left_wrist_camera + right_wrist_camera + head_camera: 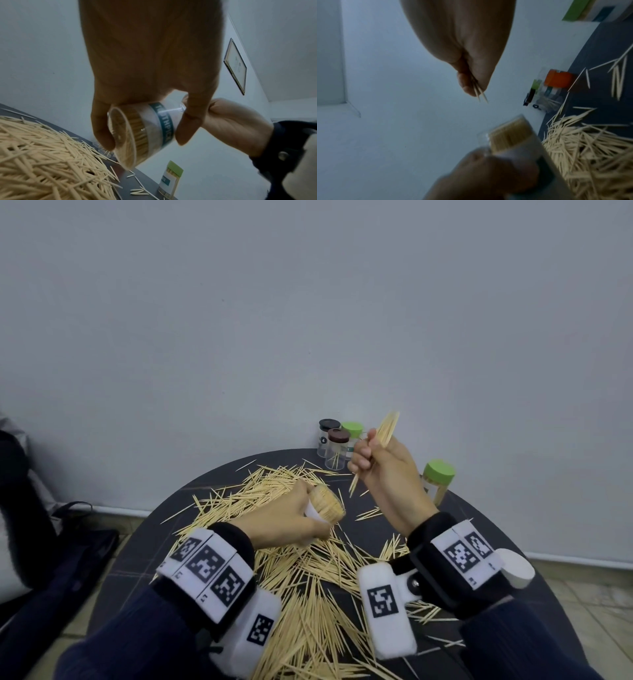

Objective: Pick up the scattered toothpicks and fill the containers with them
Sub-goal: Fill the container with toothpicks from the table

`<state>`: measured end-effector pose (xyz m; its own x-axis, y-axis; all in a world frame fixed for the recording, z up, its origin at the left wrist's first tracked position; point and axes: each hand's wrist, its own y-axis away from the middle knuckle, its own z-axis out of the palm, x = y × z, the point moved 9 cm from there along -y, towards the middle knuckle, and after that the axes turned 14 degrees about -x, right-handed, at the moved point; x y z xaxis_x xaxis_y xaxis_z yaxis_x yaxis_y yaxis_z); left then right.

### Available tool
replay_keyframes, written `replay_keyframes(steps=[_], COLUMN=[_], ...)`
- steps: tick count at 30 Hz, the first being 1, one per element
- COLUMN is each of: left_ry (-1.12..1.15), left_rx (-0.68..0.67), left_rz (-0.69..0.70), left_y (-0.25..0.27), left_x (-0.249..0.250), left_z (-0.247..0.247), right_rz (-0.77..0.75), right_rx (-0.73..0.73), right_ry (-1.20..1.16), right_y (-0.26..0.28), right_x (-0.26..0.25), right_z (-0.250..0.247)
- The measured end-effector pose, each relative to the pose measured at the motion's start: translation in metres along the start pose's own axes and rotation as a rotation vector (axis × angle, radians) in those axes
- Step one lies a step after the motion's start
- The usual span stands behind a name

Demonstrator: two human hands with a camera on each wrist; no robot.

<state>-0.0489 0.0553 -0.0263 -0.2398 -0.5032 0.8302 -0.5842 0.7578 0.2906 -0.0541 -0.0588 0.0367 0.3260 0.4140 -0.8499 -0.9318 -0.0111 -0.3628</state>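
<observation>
The left hand (pixel 291 517) grips an open, toothpick-packed container (pixel 327 504) tilted over the table (pixel 513 529) — the right hand (pixel 383 463) clenches a toothpick bundle (pixel 386 430) just above. The left wrist view alone shows its label, apparently reading "TOOTHPICK".

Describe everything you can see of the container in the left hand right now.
The open toothpick container is a clear plastic cylinder with a white label and a teal band printed with part of the word TOOTHPICKS. It has no lid on, and it is packed nearly full of pale wooden toothpicks whose ends show at the mouth. The left hand holds it tilted, off the table, above the scattered pile, mouth turned toward the right hand, with fingers and thumb wrapped round its wall.
</observation>
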Motion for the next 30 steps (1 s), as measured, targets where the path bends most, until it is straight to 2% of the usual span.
replay_keyframes(steps=[5, 13, 18, 24, 30], left_ry=[0.038, 0.133, 0.217, 0.175, 0.142], left_rx=[-0.047, 0.012, 0.087, 0.092, 0.068], left_rz=[0.014, 0.096, 0.161, 0.160, 0.194], left_y=[-0.002, 0.000, 0.003, 0.003, 0.004], left_x=[0.001, 0.010, 0.013, 0.012, 0.017], left_z=[0.008, 0.003, -0.005, -0.008, -0.004], right_rz=[0.018, 0.128, 0.125, 0.024, 0.130], right_rx=[-0.003, -0.026, -0.035, 0.072, 0.095], right_ry=[0.046, 0.322, 0.238, 0.267, 0.284], right_y=[0.006, 0.014, 0.017, 0.018, 0.023], right_x=[0.015, 0.037, 0.042, 0.028, 0.040], right_z=[0.011, 0.020, 0.024, 0.013, 0.013])
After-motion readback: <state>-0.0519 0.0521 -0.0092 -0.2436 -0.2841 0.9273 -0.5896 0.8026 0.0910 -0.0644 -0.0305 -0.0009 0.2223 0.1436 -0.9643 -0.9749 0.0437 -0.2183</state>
